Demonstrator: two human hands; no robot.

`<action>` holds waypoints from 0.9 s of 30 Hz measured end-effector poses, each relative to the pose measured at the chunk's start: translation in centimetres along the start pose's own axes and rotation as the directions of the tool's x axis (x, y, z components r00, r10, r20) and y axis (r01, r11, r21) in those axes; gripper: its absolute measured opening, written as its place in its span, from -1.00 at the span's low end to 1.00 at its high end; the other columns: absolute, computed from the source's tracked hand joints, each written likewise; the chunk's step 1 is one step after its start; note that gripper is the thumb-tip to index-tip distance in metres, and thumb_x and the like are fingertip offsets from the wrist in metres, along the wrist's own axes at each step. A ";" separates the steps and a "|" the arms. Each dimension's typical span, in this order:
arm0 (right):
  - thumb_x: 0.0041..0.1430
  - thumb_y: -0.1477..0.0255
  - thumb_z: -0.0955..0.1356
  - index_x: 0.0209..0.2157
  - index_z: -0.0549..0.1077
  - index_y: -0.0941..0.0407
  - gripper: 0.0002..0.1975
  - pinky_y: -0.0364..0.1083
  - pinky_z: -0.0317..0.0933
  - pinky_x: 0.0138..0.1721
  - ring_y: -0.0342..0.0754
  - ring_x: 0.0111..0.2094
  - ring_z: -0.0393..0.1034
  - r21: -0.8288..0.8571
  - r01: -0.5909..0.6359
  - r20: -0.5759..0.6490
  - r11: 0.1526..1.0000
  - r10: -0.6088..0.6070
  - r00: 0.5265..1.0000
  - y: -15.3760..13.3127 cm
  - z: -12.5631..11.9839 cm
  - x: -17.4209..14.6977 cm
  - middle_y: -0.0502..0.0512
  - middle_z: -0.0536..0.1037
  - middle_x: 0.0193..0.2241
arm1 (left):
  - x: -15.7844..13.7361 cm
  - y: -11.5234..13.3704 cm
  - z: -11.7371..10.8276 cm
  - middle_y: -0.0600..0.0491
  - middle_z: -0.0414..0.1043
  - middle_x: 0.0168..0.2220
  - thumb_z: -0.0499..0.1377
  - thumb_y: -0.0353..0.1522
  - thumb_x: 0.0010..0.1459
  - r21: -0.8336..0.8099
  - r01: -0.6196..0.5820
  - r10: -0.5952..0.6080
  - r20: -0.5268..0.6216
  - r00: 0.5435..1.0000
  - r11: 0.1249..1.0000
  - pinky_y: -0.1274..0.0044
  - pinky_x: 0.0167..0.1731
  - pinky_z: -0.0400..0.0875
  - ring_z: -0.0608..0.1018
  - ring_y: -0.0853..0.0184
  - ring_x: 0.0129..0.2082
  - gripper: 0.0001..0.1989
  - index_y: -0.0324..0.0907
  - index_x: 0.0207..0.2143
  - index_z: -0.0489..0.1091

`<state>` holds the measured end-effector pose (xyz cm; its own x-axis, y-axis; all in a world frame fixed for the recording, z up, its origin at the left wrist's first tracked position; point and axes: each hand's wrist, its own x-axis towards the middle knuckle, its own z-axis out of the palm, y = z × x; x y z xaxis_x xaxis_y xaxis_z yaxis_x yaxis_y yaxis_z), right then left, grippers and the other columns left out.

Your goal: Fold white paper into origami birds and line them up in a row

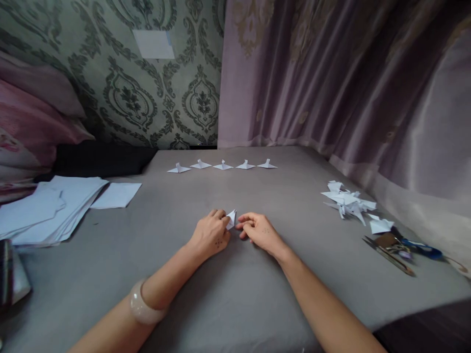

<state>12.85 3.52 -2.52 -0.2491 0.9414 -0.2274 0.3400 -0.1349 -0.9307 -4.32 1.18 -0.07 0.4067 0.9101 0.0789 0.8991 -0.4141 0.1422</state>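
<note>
While the left hand [212, 231] pinches the folded paper [231, 219], the loosely curled, empty right hand [260, 229] should crease aligned edges firmly.

No words, labels, brands or numbers can be read. The only sign-like marks are a cluster of small dark dots [218, 242] on the back of the left hand [212, 232] and fainter dots [265, 230] on the right hand [260, 228]. The pale sheet [153, 44] on the far wall and the paper stack [79, 208] at left show nothing legible.
</note>
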 end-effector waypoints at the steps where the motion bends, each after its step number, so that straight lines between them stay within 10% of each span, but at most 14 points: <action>1: 0.01 0.59 0.25 -0.22 0.41 0.16 -0.74 -0.26 0.14 -0.65 -0.15 -0.52 0.47 0.040 -0.034 0.024 0.999 0.033 0.999 -0.3 0.1 -0.2 0.14 0.59 -0.31 | 0.0 0.0 -0.1 -0.08 0.40 -0.18 0.00 -0.44 0.08 -0.010 -0.001 0.001 0.003 1.000 1.000 0.45 -0.26 0.38 0.42 0.19 -0.17 -0.75 -0.22 -0.23 0.41; 13: -0.01 0.65 0.26 -0.33 0.37 0.19 -0.82 -0.31 0.03 -0.72 -0.20 -0.54 0.46 0.264 -0.174 -0.057 0.949 0.195 0.979 -2.3 0.1 -0.9 0.20 0.58 -0.31 | 0.2 0.1 -0.5 -0.11 0.38 -0.20 0.00 -0.40 0.10 0.042 -0.028 0.024 0.083 0.996 0.999 0.43 -0.32 0.38 0.44 0.16 -0.20 -0.76 -0.24 -0.24 0.41; 27: -0.01 0.58 0.30 -0.27 0.42 0.19 -0.79 -0.31 0.17 -0.60 -0.19 -0.39 0.49 0.526 -0.228 0.162 0.819 0.167 0.973 -3.2 -0.3 -1.5 0.19 0.54 -0.18 | 0.2 0.3 0.0 -0.09 0.39 -0.26 0.00 -0.31 0.19 0.018 0.010 -0.010 0.019 1.000 1.000 0.46 -0.34 0.35 0.44 0.19 -0.26 -0.75 -0.24 -0.22 0.40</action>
<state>12.40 2.61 0.93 -0.3326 0.8429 -0.4231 -0.1412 -0.4880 -0.8613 -4.02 1.23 0.01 0.4003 0.9145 0.0589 0.9058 -0.4046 0.1256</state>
